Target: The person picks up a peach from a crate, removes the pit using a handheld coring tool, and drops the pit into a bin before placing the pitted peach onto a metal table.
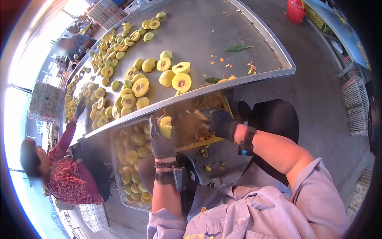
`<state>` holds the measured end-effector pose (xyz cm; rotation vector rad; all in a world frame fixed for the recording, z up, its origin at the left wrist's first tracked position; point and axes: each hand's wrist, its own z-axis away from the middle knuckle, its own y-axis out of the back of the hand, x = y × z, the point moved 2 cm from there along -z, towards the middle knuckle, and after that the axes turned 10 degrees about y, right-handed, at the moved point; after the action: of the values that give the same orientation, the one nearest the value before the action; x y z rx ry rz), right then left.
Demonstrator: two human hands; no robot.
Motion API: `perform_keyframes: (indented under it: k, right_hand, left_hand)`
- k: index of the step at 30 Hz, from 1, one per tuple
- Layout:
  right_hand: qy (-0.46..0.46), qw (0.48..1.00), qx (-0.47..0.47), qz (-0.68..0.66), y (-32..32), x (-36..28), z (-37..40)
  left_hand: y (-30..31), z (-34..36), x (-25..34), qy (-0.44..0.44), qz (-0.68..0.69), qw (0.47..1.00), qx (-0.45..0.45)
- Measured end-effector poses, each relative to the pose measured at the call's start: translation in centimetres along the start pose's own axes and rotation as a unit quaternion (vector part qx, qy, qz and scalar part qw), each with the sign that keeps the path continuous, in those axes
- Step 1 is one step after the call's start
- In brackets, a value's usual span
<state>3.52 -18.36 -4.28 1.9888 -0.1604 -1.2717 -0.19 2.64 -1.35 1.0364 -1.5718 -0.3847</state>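
In a dark glove, my left hand (162, 142) is closed around a cut yellow peach piece (165, 126), just below the table's near edge. My right hand (221, 122), also gloved, grips a short hand tool (199, 115) with a thin end pointing left towards the peach. The two hands are apart. Under them is a yellow-edged bin (205, 142) with peach scraps and pits in it. Halved peaches (181, 82) with brown pit centres lie on the metal table (199, 36) just beyond my hands.
A crate of peaches (133, 159) stands below the table on the left. A person in a patterned red top (75, 179) reaches over the table at left; another person (79, 44) is farther back. Raised metal edging (238, 81) borders the table. White crates (354, 105) stand right.
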Motion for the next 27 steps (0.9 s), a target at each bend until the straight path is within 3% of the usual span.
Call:
perform_keyframes:
  k: [3,5,8,11,14,15,18,20,22,24,27]
  right_hand:
    - [0.037,0.994,0.041,-0.096,0.2,-2.8,-0.7]
    - [0.12,0.986,0.077,-0.081,-0.7,-3.0,-1.0]
    - [0.111,0.99,0.072,-0.042,-0.4,-3.4,-1.2]
    - [0.1,0.989,0.083,-0.068,0.0,-3.0,-2.0]
    - [0.07,0.993,0.063,-0.077,0.1,-3.0,-1.9]
    - [0.076,0.99,0.066,-0.099,0.1,-3.1,-1.9]
    - [0.095,0.978,0.094,-0.159,0.2,-3.4,-1.9]
    - [0.107,0.967,0.14,-0.185,0.3,-3.5,-1.9]
    - [0.122,0.974,0.128,-0.143,0.3,-3.5,-1.7]
    - [0.126,0.98,0.115,-0.098,0.3,-3.5,-1.3]
    - [0.135,0.983,0.119,-0.044,0.2,-3.4,-1.2]
  left_hand:
    - [-0.1,0.0,1.5,-0.007,0.103,0.995,-0.001]
    - [-0.3,-0.3,1.5,-0.057,0.136,0.988,-0.042]
    - [-0.3,0.1,2.5,-0.116,-0.058,0.991,-0.022]
    - [-0.7,0.2,4.4,0.036,0.2,0.968,-0.148]
    - [-0.9,0.0,6.2,0.132,0.409,0.877,-0.213]
    - [-1.1,0.0,5.7,0.119,0.372,0.9,-0.194]
    - [-1.4,0.0,4.3,0.207,0.473,0.83,-0.21]
    - [-1.1,0.0,4.9,0.107,0.395,0.901,-0.142]
    - [-0.8,-0.1,4.6,0.076,0.344,0.926,-0.134]
    - [-1.0,0.0,4.4,0.215,0.519,0.81,-0.171]
    - [-1.1,0.2,4.5,0.212,0.502,0.825,-0.15]
